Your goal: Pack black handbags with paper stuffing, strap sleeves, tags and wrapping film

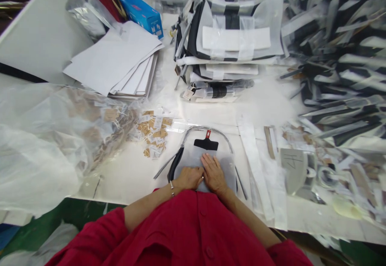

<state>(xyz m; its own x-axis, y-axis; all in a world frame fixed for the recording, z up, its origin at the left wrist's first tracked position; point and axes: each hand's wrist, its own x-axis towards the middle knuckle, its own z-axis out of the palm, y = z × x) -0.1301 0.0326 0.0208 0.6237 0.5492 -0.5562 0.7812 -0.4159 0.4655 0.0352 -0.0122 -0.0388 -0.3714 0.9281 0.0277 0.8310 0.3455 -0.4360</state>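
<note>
A grey bag (208, 155) with a black patch and a small red tab lies flat on the white table (132, 173) just in front of me. My right hand (213, 172) rests flat on its near part, fingers stretched out. My left hand (189, 177) lies beside it on the bag with its fingers curled under; I cannot see anything in them. A bracelet sits on my left wrist. The bag's black strap (174, 165) curves off its left edge.
Small tan paper tags (153, 131) lie scattered to the left. A crumpled clear plastic sheet (45, 145) covers the left. Behind stand white paper sheets (117, 59), a blue box (142, 13) and stacked wrapped black-and-grey bags (229, 37). Loose straps (343, 69) pile up at right.
</note>
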